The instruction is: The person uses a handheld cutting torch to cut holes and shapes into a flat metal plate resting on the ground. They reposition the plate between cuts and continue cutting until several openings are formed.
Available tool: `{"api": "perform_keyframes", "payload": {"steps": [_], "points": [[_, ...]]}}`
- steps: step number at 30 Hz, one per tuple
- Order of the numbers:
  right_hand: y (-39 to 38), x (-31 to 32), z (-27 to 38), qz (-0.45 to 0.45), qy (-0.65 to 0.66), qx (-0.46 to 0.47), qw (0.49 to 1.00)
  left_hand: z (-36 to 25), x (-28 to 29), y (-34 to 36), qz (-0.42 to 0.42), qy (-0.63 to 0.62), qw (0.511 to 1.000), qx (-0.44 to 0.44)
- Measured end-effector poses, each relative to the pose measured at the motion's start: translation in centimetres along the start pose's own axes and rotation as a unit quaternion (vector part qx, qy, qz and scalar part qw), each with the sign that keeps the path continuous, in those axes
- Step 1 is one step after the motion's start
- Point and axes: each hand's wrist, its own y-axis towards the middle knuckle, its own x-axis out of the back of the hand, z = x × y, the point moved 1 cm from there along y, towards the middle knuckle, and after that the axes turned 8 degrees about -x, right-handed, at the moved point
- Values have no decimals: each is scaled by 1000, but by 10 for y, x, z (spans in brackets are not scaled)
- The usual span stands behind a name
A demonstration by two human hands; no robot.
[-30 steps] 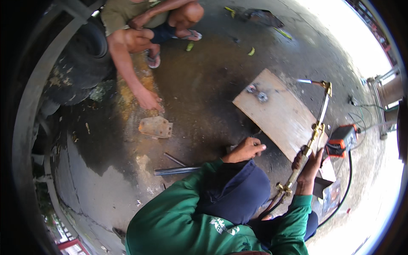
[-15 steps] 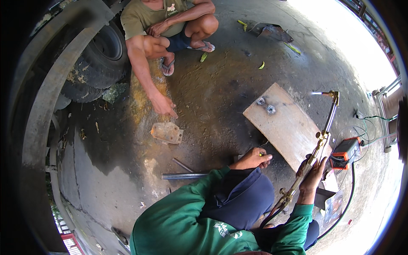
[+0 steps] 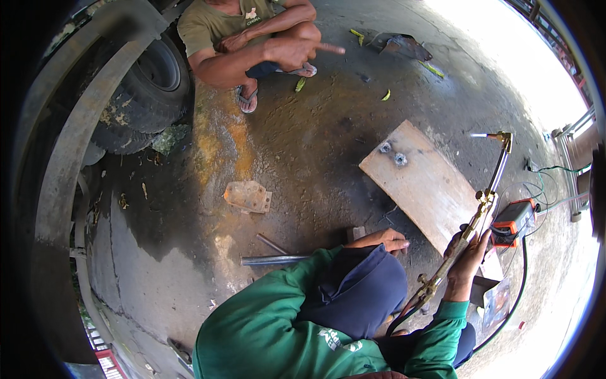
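Note:
My right hand (image 3: 468,259) is wrapped around a brass cutting torch (image 3: 487,197), held upright at a slant. A small bluish-white flame (image 3: 481,135) comes sideways from its tip, and hoses run down from its lower end. My left hand (image 3: 391,240) hangs beyond my dark blue trouser knee (image 3: 353,294), fingers curled together; whatever they may hold is hidden. Beside both hands lies a rusty steel plate (image 3: 426,183) with two burnt marks near its far end. The flame is apart from the plate.
A co-worker (image 3: 233,31) squats at the far left, pointing. A rusty bracket (image 3: 248,196), a metal pipe (image 3: 271,260) and a short rod (image 3: 270,244) lie on the floor. An orange-and-black machine (image 3: 514,222) with cables stands at the right. A truck wheel (image 3: 148,82) is far left.
The co-worker's hand has lifted from near the bracket and now points right. My left hand has turned downward. The torch has shifted slightly right.

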Motion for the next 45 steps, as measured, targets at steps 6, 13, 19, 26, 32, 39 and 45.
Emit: {"api": "perform_keyframes", "payload": {"steps": [6, 13, 19, 26, 32, 39, 45], "points": [[0, 16, 8, -61, -22, -23, 998, -45, -6, 9, -11, 9, 999, 32], [2, 22, 14, 79, 79, 2, 994, -72, -10, 17, -9, 108, 993, 54], [0, 29, 8, 161, 170, -2, 972, -59, -9, 9, -10, 103, 994, 42], [2, 31, 3, 205, 201, -6, 958, -46, -7, 7, -12, 73, 997, 28], [4, 33, 1, 226, 233, -15, 946, -47, -8, 7, -23, 71, 997, 34], [4, 33, 0, 235, 243, -22, 941, -37, -5, 9, -16, 89, 996, 20], [5, 34, -1, 241, 240, -23, 940, -39, -7, 10, -20, 95, 995, 32]]}}
